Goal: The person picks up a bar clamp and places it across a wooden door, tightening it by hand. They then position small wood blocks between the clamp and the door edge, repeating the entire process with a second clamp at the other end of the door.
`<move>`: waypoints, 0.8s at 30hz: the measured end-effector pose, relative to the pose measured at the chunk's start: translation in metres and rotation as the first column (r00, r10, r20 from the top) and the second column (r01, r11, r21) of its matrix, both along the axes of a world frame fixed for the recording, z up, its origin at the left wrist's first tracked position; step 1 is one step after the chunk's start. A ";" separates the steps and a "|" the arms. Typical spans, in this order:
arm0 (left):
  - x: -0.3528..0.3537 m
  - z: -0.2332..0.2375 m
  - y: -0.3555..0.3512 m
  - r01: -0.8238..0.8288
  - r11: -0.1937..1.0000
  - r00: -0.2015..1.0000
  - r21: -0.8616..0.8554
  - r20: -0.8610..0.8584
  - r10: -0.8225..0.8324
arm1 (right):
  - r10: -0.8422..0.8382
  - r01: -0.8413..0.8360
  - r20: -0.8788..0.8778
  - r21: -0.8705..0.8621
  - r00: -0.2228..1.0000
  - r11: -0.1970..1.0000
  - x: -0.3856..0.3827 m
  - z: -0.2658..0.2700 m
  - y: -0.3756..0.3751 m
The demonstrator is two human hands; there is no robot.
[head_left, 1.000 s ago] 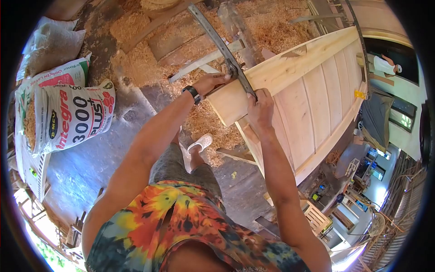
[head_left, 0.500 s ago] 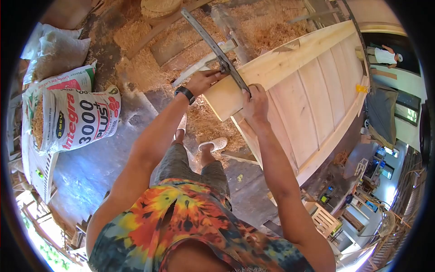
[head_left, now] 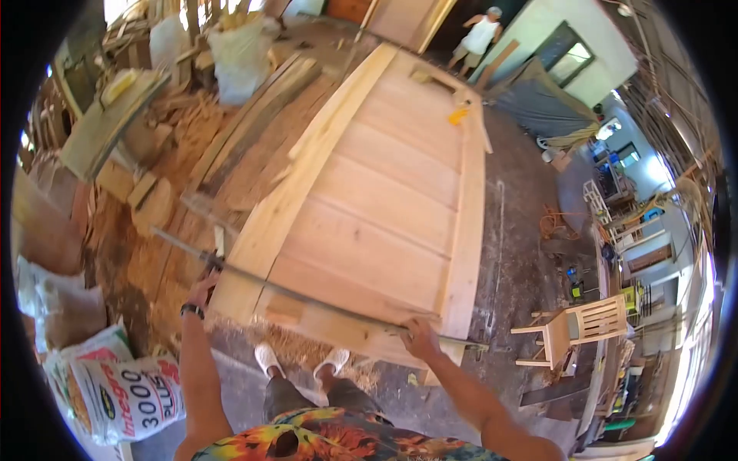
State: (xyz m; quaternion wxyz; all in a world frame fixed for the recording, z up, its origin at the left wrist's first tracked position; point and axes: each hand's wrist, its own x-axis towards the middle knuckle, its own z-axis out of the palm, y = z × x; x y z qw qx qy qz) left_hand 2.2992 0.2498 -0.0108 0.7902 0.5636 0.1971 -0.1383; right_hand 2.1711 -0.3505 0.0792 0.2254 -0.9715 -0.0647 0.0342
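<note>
A long metal bar clamp (head_left: 323, 298) lies across the near end of a wooden door panel (head_left: 369, 215) made of several pale boards between two side rails. My left hand (head_left: 201, 290), with a dark watch on the wrist, grips the clamp by its sliding head at the panel's left edge; some of its fingers are hidden. My right hand (head_left: 420, 339) is closed on the bar near the panel's right side. Beyond it, the bar's far end reaches past the right rail. A small wood block (head_left: 284, 310) rests on the near board beside the bar.
Filled sacks (head_left: 138, 396) stand at the lower left. Timber planks (head_left: 254, 115) and wood shavings lie left of the panel. A wooden chair (head_left: 576, 330) lies tipped over at the right. An orange clamp (head_left: 459, 115) sits at the panel's far end. Another person (head_left: 478, 38) stands beyond.
The view has swung up, showing the whole panel. My right hand has moved right along the bar, away from my left hand. The bar now lies across the panel's near end.
</note>
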 end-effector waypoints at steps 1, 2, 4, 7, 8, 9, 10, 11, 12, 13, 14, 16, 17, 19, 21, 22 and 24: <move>0.004 0.007 -0.003 -0.009 0.993 0.999 0.117 -0.045 0.014 | -0.011 0.010 0.035 0.003 0.999 1.000 -0.012 -0.001 -0.015; 0.009 0.017 -0.010 -0.006 0.993 1.000 0.121 -0.018 0.008 | -0.057 0.056 0.053 0.033 0.997 0.998 -0.024 -0.004 -0.028; 0.016 0.037 -0.022 0.041 0.979 0.970 0.199 -0.242 0.009 | -0.108 0.102 0.085 0.071 0.991 0.992 -0.026 -0.007 -0.048; 0.021 0.032 -0.034 0.021 0.999 0.994 -0.038 -0.106 -0.025 | -0.150 0.152 0.195 0.008 0.969 0.988 -0.034 -0.034 -0.058; 0.026 0.045 -0.041 0.047 0.999 0.990 -0.022 -0.134 -0.049 | -0.139 0.144 0.188 -0.009 0.972 0.990 -0.029 -0.038 -0.060; 0.026 0.050 -0.042 0.051 0.998 0.986 -0.020 -0.160 -0.054 | -0.102 0.108 0.154 -0.032 0.983 0.994 -0.028 -0.045 -0.062; 0.031 0.045 -0.043 0.048 0.999 0.980 -0.007 -0.193 -0.048 | -0.054 0.068 0.152 -0.093 0.987 0.993 -0.029 -0.045 -0.064; 0.032 0.037 -0.040 0.023 1.000 0.970 -0.002 -0.242 -0.023 | -0.037 0.051 0.166 -0.087 0.985 0.995 -0.028 -0.042 -0.062; 0.033 0.030 -0.034 -0.022 1.000 0.956 0.002 -0.294 0.021 | -0.023 0.029 0.106 -0.054 0.994 0.998 -0.023 -0.036 -0.062; 0.033 0.017 -0.026 -0.063 0.998 0.942 0.010 -0.330 0.063 | -0.065 0.063 0.062 0.041 0.996 0.997 -0.021 -0.029 -0.057; 0.044 0.006 -0.018 -0.131 0.991 0.924 0.018 -0.359 0.129 | -0.060 0.061 0.057 -0.004 0.997 0.998 -0.018 -0.026 -0.055; 0.047 -0.024 -0.009 -0.096 0.979 0.965 0.182 -0.224 0.136 | -0.045 0.046 0.022 -0.084 0.999 0.995 -0.014 -0.017 -0.054; 0.049 -0.019 -0.007 -0.078 0.995 0.967 0.062 -0.236 0.091 | -0.050 0.049 -0.008 -0.097 0.999 0.994 -0.013 -0.015 -0.051; 0.047 -0.022 -0.011 -0.059 0.996 0.963 -0.068 -0.265 0.039 | -0.039 0.038 -0.009 -0.038 0.999 0.999 -0.010 -0.010 -0.047; 0.049 -0.020 -0.012 -0.090 0.996 0.982 0.007 -0.166 0.090 | -0.041 0.041 0.001 -0.069 0.999 0.997 -0.009 -0.011 -0.044; 0.047 -0.018 -0.011 -0.093 0.996 0.980 0.002 -0.176 0.092 | -0.034 0.037 0.027 -0.094 0.999 0.995 -0.007 -0.011 -0.042; 0.047 -0.007 -0.014 -0.085 0.977 0.986 0.197 -0.125 0.111 | -0.027 0.030 0.048 -0.064 0.998 0.997 -0.006 -0.013 -0.044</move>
